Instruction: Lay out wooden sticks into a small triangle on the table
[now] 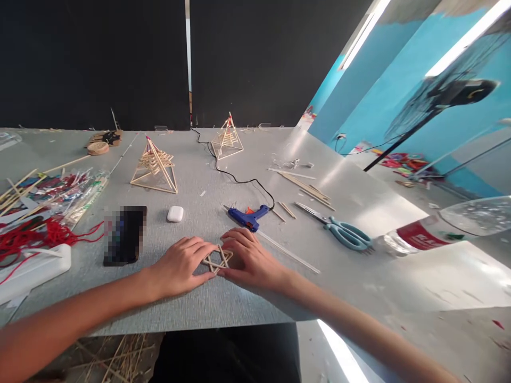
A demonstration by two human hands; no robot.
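Note:
A small star-shaped frame of thin wooden sticks (pixel 217 259) lies on the grey table (pixel 191 308) near its front edge. My left hand (pixel 181 266) grips its left side between thumb and fingers. On the right side, my right hand (pixel 251 258) holds the same frame, with fingers curved around it. Just beyond my hands rests a blue hot glue gun (pixel 249 217), its black cord running to the back. A clear glue stick (pixel 289 252) lies to the right of my right hand.
Two stick pyramids (pixel 154 165) (pixel 228 138) stand farther back. A phone (pixel 125 234), white case (pixel 175 214) and red yarn (pixel 43 236) are left. Scissors (pixel 343 231), loose sticks (pixel 305 189) and a plastic bottle (pixel 451 226) are right.

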